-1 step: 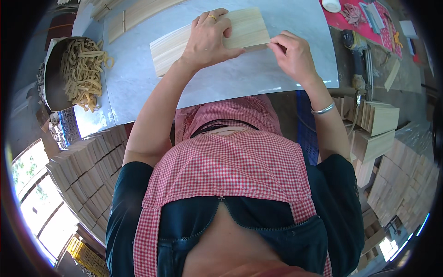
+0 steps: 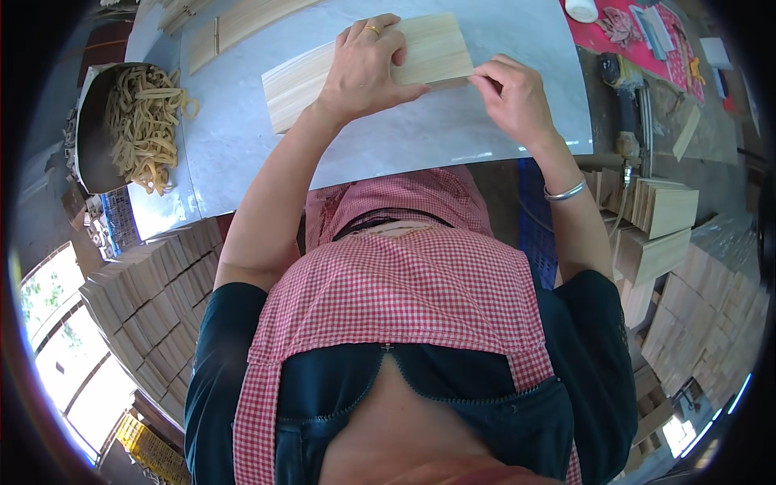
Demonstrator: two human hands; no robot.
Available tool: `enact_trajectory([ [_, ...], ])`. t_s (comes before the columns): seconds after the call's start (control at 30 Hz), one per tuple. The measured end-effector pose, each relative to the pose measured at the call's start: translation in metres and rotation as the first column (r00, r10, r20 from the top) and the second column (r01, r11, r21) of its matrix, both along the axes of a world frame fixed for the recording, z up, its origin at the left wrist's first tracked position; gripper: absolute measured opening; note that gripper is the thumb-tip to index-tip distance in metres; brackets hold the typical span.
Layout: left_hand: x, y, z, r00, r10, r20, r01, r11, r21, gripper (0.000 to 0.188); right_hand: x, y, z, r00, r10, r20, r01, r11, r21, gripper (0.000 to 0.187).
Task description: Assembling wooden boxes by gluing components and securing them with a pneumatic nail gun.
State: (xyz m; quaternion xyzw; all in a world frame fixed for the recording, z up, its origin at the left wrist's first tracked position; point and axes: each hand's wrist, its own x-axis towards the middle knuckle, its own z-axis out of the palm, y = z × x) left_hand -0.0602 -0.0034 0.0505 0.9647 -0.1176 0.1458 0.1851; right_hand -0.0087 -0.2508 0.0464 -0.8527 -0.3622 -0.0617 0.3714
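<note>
Left hand [image 2: 365, 74] gripping wooden board [image 2: 432, 48] across width over table [image 2: 226, 121], probably steadying it; right hand [image 2: 515, 94] pinching near-right corner.

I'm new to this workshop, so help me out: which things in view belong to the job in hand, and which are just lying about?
In the job:
wood piece, with the left hand on it and the right hand at its corner
table, underneath
bands, perhaps

Apparently lying about:
pink rag
yellow crate
stacked wood, untouched
</note>
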Motion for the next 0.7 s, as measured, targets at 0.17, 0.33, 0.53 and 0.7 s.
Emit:
enact_trajectory([
  [0.17,0.001,0.0,-0.005,1.0,-0.008,0.023,0.008,1.0,0.014,0.048,-0.003,0.0,0.004,1.0,-0.007,-0.022,0.007,1.0,0.029,0.006],
  [0.33,-0.003,-0.002,0.005,1.0,0.02,-0.001,-0.02,1.0,-0.003,0.048,0.016,-0.065,-0.006,0.941,-0.276,0.194,0.288,0.957,-0.036,0.026],
  [0.53,0.003,0.004,0.004,0.996,-0.092,0.007,0.092,0.987,-0.132,0.04,0.046,-0.23,-0.034,0.7,-0.651,0.293,0.659,0.432,-0.616,0.061],
  [0.7,0.002,0.002,0.009,0.996,-0.081,-0.049,0.076,0.993,-0.093,0.038,0.079,-0.23,-0.025,0.753,-0.575,0.321,0.628,0.482,-0.611,0.055],
])
